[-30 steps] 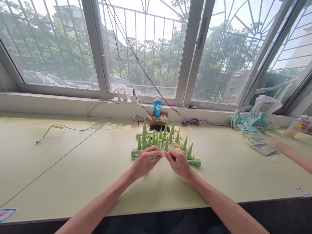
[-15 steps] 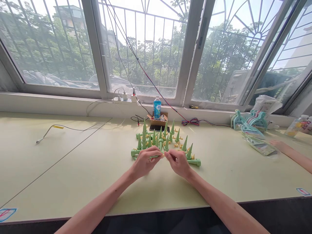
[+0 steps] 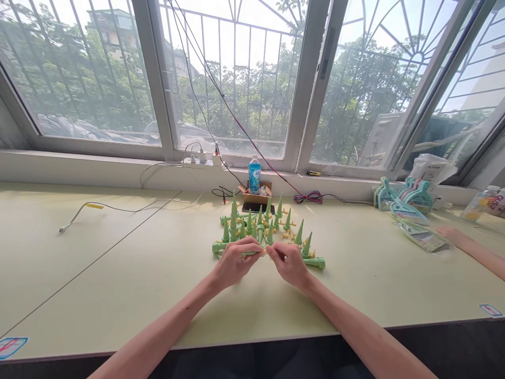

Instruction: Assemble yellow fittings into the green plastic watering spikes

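Green spike (image 3: pixel 253 253): plastic, horiz., yellow-tipped; L hand (image 3: pixel 235 263) + R hand (image 3: pixel 291 263) grip pinched on it.

A pale green bench (image 3: pixel 118 273) fills the foreground. From nine to three o'clock run wide grey-framed, barred windows (image 3: pixel 98 79) above a white sill (image 3: pixel 79 168), with bright daylight and trees (image 3: pixel 355 95) beyond.

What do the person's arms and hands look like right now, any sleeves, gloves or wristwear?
The left forearm and right forearm are bare to the picture's bottom edge: no sleeves show. The left hand and right hand wear no gloves, and no watch, band or ring can be made out.
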Demonstrator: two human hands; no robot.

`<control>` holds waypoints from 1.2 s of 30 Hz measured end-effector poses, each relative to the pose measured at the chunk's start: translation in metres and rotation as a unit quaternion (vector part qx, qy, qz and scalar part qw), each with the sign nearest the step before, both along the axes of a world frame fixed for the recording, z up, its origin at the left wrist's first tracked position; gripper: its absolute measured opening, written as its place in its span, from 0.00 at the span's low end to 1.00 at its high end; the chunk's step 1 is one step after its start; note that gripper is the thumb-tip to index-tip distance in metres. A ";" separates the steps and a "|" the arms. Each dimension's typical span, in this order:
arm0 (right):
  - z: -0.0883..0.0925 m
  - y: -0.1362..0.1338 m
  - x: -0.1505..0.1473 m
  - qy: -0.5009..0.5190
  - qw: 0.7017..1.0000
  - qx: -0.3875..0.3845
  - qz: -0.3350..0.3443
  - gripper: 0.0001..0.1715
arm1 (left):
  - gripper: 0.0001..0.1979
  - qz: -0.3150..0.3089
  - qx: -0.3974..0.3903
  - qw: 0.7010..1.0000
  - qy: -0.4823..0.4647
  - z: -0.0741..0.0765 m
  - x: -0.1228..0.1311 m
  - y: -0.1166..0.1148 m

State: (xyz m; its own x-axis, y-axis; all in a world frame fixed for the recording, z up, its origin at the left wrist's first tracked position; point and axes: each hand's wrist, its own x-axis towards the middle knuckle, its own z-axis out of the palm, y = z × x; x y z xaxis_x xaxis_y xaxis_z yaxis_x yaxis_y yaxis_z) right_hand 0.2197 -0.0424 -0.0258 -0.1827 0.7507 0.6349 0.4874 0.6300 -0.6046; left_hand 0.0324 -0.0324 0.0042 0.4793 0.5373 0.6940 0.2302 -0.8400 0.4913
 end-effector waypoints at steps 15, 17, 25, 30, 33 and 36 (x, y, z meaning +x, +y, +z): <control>-0.004 0.001 -0.001 -0.011 1.000 -0.002 -0.015 0.25 | 0.08 0.003 0.045 0.999 0.008 -0.008 -0.001 0.006; -0.004 0.002 -0.001 -0.009 1.000 -0.005 -0.017 0.25 | 0.07 0.008 0.049 0.999 0.009 -0.010 -0.001 0.007; -0.008 0.005 0.001 0.006 1.000 -0.023 -0.015 0.25 | 0.09 0.011 -0.030 0.999 0.028 -0.009 0.000 0.004; -0.009 0.006 0.004 0.022 0.999 -0.032 -0.019 0.25 | 0.09 0.043 -0.128 0.991 -0.010 -0.006 0.004 -0.002; -0.007 0.005 0.005 0.035 0.998 -0.038 -0.024 0.24 | 0.12 0.040 -0.198 0.978 -0.049 -0.005 0.005 -0.002; -0.005 0.004 0.004 0.044 0.998 -0.043 -0.022 0.21 | 0.14 0.019 -0.259 0.962 -0.082 -0.004 0.005 -0.001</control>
State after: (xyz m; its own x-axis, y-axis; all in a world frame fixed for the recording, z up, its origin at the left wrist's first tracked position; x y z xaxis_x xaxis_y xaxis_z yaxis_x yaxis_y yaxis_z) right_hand 0.2242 -0.0386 -0.0312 -0.0945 0.8097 0.5792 0.4568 0.5522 -0.6975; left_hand 0.0372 -0.0334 0.0001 0.3599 0.8461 0.3931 0.1397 -0.4655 0.8740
